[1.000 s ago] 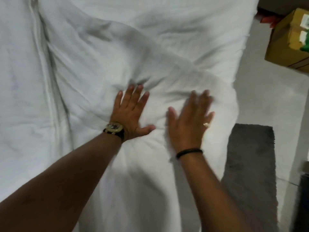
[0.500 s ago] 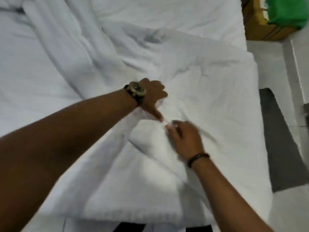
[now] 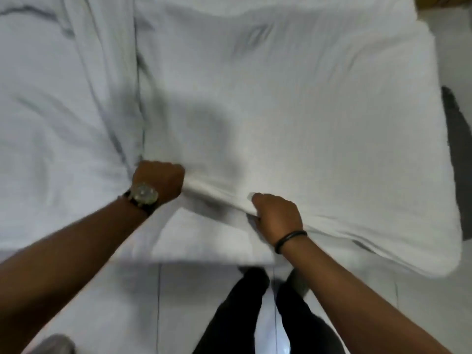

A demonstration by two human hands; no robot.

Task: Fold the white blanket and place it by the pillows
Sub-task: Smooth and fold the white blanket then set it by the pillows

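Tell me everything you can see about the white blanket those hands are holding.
The white blanket is soft, thick-looking cloth with a faint ribbed weave, spread rumpled over the bed and reaching its right edge. Long creases run down its left part. Near the person its edge is gathered into a taut ridge, gripped by the left hand and the right hand, both closed on the fabric. Below the ridge a flap lies flat, ending in a straight edge. The picture is blurred, so finer detail is unclear.
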